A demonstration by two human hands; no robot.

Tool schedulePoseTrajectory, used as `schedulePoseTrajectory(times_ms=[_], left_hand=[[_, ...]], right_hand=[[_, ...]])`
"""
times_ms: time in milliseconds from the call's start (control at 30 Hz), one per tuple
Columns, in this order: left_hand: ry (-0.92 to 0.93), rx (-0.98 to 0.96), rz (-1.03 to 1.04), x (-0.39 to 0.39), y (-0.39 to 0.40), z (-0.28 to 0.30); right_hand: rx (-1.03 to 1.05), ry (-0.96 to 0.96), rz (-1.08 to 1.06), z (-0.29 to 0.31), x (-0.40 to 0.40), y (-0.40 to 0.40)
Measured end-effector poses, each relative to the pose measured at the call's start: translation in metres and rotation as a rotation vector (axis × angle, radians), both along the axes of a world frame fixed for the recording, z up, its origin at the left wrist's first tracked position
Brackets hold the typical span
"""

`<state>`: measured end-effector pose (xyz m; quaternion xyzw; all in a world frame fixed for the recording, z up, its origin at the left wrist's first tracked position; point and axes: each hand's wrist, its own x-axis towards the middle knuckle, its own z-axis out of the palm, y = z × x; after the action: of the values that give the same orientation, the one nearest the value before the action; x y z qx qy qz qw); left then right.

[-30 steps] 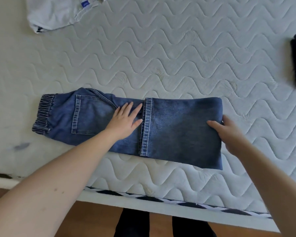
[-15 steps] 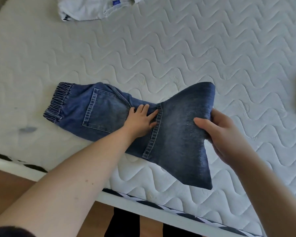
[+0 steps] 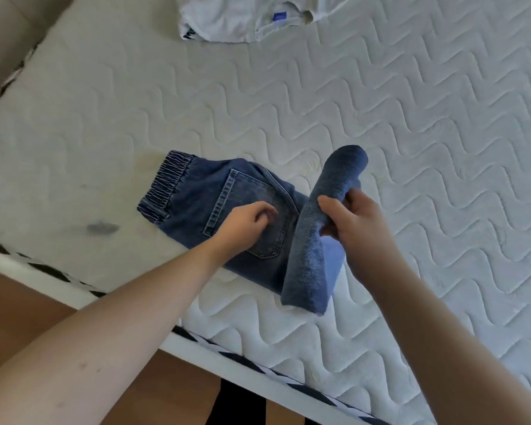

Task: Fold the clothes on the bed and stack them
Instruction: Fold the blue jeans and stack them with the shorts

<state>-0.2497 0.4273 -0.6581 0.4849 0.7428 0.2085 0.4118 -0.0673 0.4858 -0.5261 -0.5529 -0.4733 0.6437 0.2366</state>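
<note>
**Jeans half-folded near the edge of the bed**

A grey stain (image 3: 102,228) marks the white quilted bed (image 3: 411,148) at the left, close to its near edge. Just right of it lie the blue jeans (image 3: 196,207), elastic waistband pointing left, back pocket facing up. The left hand (image 3: 246,223) rests on that pocket with its fingers (image 3: 265,213) curled loosely, gripping nothing. The right hand (image 3: 354,222) pinches the folded leg end, thumb on the near side, and holds it raised above the rest. A white shirt (image 3: 242,18) lies crumpled at the far edge.
</note>
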Motion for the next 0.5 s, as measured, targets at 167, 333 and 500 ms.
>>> schedulePoseTrajectory(times_ms=[167,333,500], left_hand=[[-0.235,-0.112,0.215,-0.075,-0.027,0.017],[-0.468,-0.215,0.381,-0.119,-0.03,0.032],[-0.581,-0.312,0.453,-0.133,-0.033,0.022]], right_hand=[[-0.005,-0.13,0.041,-0.022,-0.069,0.004],[-0.012,-0.272,0.167,-0.057,-0.131,0.007],[-0.105,-0.351,0.285,-0.088,-0.178,0.008]])
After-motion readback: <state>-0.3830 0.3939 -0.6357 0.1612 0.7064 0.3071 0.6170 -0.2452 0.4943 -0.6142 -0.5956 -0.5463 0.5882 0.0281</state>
